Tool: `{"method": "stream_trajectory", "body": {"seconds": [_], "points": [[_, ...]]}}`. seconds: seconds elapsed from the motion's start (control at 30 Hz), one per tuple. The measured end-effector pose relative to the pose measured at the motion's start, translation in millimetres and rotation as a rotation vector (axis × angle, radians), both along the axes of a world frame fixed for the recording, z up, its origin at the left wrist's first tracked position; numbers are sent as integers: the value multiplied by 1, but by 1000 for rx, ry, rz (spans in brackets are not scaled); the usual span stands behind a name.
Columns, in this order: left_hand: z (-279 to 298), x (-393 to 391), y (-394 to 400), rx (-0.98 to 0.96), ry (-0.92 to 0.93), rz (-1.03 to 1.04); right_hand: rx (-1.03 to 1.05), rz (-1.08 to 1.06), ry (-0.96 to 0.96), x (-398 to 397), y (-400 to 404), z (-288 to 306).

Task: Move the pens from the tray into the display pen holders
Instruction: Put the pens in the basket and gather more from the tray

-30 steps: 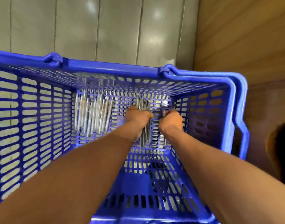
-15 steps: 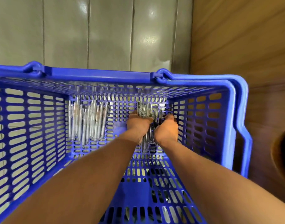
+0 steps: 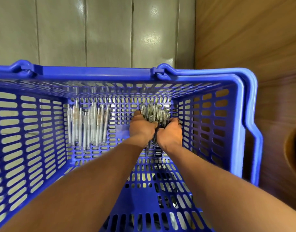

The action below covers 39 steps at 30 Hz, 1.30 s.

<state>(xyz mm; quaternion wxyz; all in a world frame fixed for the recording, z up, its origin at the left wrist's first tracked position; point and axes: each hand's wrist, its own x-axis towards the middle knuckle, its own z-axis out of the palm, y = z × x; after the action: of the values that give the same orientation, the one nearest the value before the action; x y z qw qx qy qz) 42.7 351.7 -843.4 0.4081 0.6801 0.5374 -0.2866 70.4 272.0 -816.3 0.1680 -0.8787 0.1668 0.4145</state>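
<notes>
Both arms reach down into a blue basket; the left hand and right hand sit side by side at the far right of its floor, fingers curled round one bundle of pens; a second group of pens lies loose on the floor, well apart to the left; grey wall panels stand behind.

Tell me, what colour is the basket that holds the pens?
Blue, with slotted walls: the basket, seen in the head view.
</notes>
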Motion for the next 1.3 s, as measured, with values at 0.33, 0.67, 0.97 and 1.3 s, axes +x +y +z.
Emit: {"method": "stream_trajectory", "body": {"seconds": [0.33,0.67,0.97,1.3], "points": [[6,-27,-3,72,-112,-83,7,98,-86,-24,-8,3],[1,-29,-9,16,-216,-43,33,114,-147,-20,-6,-2],[13,-32,-6,-98,-200,-5,97,166,-49,-18,-18,11],[96,-54,25,-257,-171,20,68,74,101,-14,-26,73]]}}
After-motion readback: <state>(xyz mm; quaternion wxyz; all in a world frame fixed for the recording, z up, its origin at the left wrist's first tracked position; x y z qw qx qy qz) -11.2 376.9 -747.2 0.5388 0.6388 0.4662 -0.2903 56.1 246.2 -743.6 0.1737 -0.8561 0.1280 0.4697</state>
